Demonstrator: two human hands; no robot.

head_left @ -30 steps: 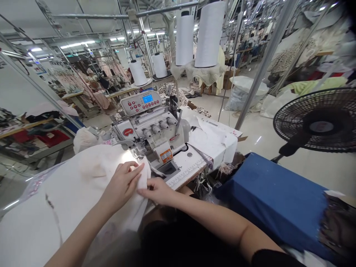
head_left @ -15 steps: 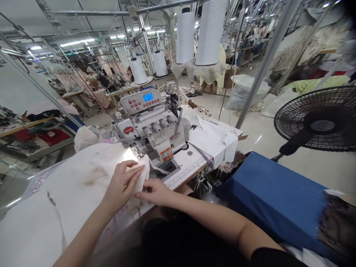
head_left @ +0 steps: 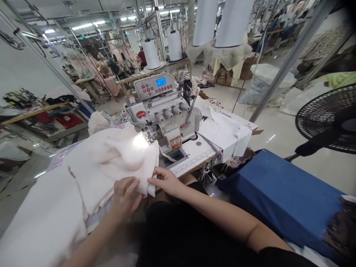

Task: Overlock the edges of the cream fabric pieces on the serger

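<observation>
Since the last look, the cream knit fabric (head_left: pixel 116 157) has been gathered into a soft, raised mound where a flatter spread lay before, and the overlock machine (head_left: pixel 164 115) has shifted higher and further right in view. The left hand (head_left: pixel 125 198) has been lowered, while the right hand (head_left: pixel 167 181) has been carried toward the front of the overlock machine, so the two are now set slightly further apart.

The fabric is held directly in front of the overlock machine, with its far end brought up to the presser foot (head_left: pixel 150 134). Its long axis is laid from the lower left of view up to the right, pointing toward that foot. The fingers of the left hand (head_left: pixel 130 189) are clenched into the folds near the fabric's edge. The fingertips of the right hand (head_left: pixel 155 180) are pressed against that edge, but whether it is being pinched cannot be told.

To the right of the overlock machine, a ruler scale (head_left: pixel 191 161) is fixed along the surface (head_left: pixel 205 148), and loose white fabric pieces (head_left: pixel 222 129) are spread beyond it. Behind the overlock machine, a white thread cone (head_left: pixel 174 45) is standing. Further right, a blue-covered bundle (head_left: pixel 278 200) and a black fan (head_left: pixel 328 118) are seen.
</observation>
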